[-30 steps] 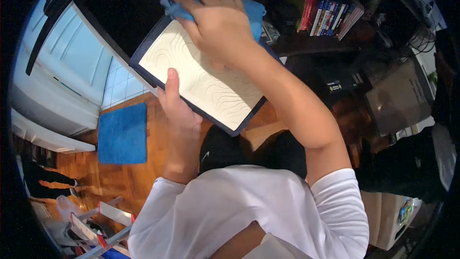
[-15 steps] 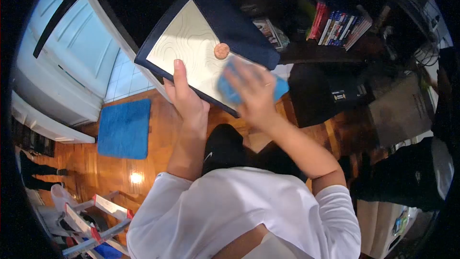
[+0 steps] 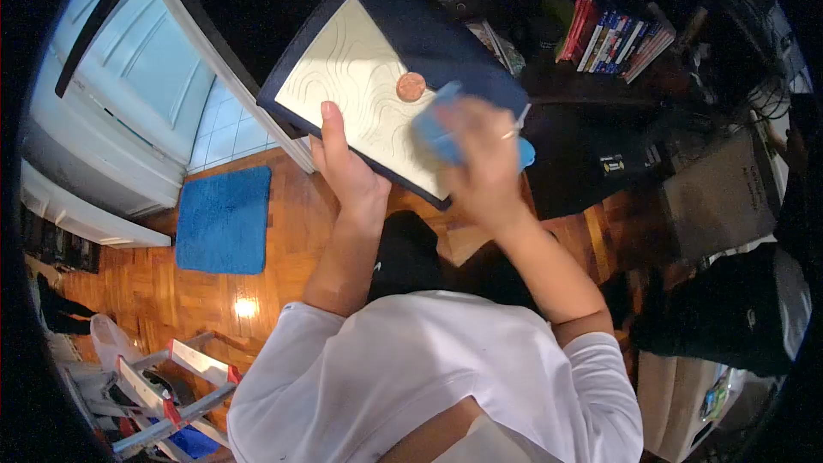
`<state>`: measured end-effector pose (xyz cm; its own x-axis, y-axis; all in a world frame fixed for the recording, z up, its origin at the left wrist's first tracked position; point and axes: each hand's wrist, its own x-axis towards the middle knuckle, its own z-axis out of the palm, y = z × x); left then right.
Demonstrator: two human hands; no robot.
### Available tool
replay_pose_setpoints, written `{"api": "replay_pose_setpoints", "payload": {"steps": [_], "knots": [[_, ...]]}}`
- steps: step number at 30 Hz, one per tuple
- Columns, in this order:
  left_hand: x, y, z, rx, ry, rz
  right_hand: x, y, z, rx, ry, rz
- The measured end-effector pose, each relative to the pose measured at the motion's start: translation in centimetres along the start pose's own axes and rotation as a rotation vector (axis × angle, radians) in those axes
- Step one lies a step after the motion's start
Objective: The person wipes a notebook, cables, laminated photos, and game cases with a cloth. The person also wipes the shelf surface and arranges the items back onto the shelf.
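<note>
A dark navy case or book [image 3: 429, 30] with a cream panel [image 3: 343, 77] of wavy line patterns is held up and tilted before me. A round copper-coloured disc [image 3: 411, 87] sits at the panel's edge. My left hand [image 3: 350, 167] grips the lower left edge, its thumb on the cream panel and its fingers hidden behind. My right hand [image 3: 489, 154], blurred by motion, is closed on a blue cloth [image 3: 439, 130] against the lower right part of the panel.
Upright cases [image 3: 613, 39] stand on a dark shelf at upper right. On the wooden floor lies a blue mat [image 3: 223, 221], with a folded ladder [image 3: 193, 364] at lower left. A white door [image 3: 150, 69] is at upper left. Another person's dark-clothed leg [image 3: 64, 309] shows at far left.
My right hand has brought the blue cloth down from the panel's top to its lower right, uncovering the copper disc. The dark item has shifted slightly right; my left hand still holds it.
</note>
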<state>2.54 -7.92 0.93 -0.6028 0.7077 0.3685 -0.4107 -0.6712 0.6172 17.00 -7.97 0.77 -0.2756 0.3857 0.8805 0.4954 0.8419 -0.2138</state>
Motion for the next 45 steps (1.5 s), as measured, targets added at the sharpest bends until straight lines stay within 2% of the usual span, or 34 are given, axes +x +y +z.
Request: {"api": "replay_pose_setpoints", "payload": {"steps": [1, 2, 3, 5, 7, 9, 11, 12, 14, 15, 16, 17, 19, 22, 23, 25, 26, 27, 29, 30, 31, 32, 33, 36, 39, 43, 44, 45], "knots": [[-0.2, 0.2, 0.4, 0.042, 0.016, 0.013, -1.2, -1.2, 0.9, 0.023, -0.078, -0.058], [0.1, 0.7, 0.0, 0.177, 0.023, -0.066, -1.5, -2.3, 1.1, 0.207, -0.132, -0.088], [0.4, 0.4, -0.4, 0.108, -0.003, -0.083, -1.9, -2.7, 1.2, 0.362, -0.214, -0.133], [1.1, -0.5, -1.5, -0.024, -0.058, -0.117, -2.7, -2.3, -0.3, 0.468, -0.246, -0.094], [1.4, -0.4, -1.7, -0.066, -0.077, -0.133, -3.5, 0.5, -2.9, 0.411, -0.005, 0.065], [0.9, 0.3, -1.3, -0.104, -0.086, -0.153, -5.3, 3.3, -4.5, 0.808, 0.392, 0.512], [0.8, 0.1, -1.3, -0.188, -0.104, -0.245, -6.2, 5.2, -3.9, 0.822, 0.605, 0.702], [0.7, -0.1, -1.1, -0.234, -0.116, -0.294, -7.9, 5.1, -4.1, 0.845, 0.33, 0.812], [0.4, -1.1, -0.6, -0.245, -0.072, -0.345, -10.0, 4.5, -0.7, 0.647, 0.197, 0.587], [0.2, -1.6, -0.2, -0.25, -0.052, -0.374, -10.5, 3.3, 0.6, 0.824, 0.058, 0.566], [-0.3, -1.9, 0.5, -0.171, -0.059, -0.333, -9.7, 0.9, 0.2, 0.861, -0.015, 0.647], [-0.3, -2.5, 0.2, -0.137, -0.103, -0.328, -8.7, -0.4, 0.2, 1.046, 0.008, 0.892], [0.2, -4.0, -0.9, -0.071, -0.191, -0.306, -7.9, -0.5, -0.2, 1.08, -0.041, 0.946], [-0.1, -4.3, 0.1, 0.211, -0.271, -0.286, -8.0, 0.3, -0.4, 0.955, 0.062, 0.845], [-0.2, -4.6, -0.2, 0.272, -0.351, -0.342, -8.3, 0.9, -0.2, 0.755, 0.088, 0.711], [-1.9, -4.5, -0.5, 0.169, -0.337, -0.571, -8.6, 2.3, 0.2, 0.354, 0.138, 0.436], [-2.9, -4.3, -0.7, 0.117, -0.328, -0.686, -8.3, 3.0, 0.1, 0.253, 0.15, 0.369], [-3.2, -3.5, -0.6, 0.043, -0.356, -0.753, -6.7, 2.3, -0.8, 0.108, 0.172, 0.151], [-3.3, -0.6, 0.1, -0.105, -0.411, -0.881, -6.6, 1.2, -1.3, 0.042, 0.093, 0.177], [-3.9, 1.7, 1.7, 0.005, -0.286, -0.805, -6.8, 1.3, -1.4, -0.029, 0.032, 0.135], [-3.2, 1.9, 1.9, -0.062, -0.235, -0.728, -7.0, 1.4, -1.6, -0.098, -0.027, 0.095], [-2.5, 1.4, 1.0, 0.008, -0.209, -0.747, -7.3, 1.5, -1.8, -0.166, -0.088, 0.057], [-2.0, 1.0, 0.2, 0.077, -0.181, -0.761, -7.3, 1.7, -2.1, -0.117, -0.143, 0.02], [-1.9, 1.6, -0.8, 0.007, -0.069, -0.857, -5.7, 1.7, -3.4, 0.117, -0.274, -0.075], [-2.2, 1.5, -1.6, 0.028, -0.054, -0.806, -3.6, -0.2, -4.0, 0.166, -0.461, -0.122], [-3.0, 0.9, -2.6, -0.105, -0.284, -0.813, -1.8, 1.1, -2.3, 0.036, -0.417, -0.172], [-3.5, 1.6, -1.9, -0.051, -0.308, -0.759, -1.2, 1.9, -2.0, -0.011, -0.361, -0.178], [-3.6, 1.4, -2.4, -0.053, -0.317, -0.829, -0.2, 2.3, -2.1, -0.039, -0.289, -0.074]]}}
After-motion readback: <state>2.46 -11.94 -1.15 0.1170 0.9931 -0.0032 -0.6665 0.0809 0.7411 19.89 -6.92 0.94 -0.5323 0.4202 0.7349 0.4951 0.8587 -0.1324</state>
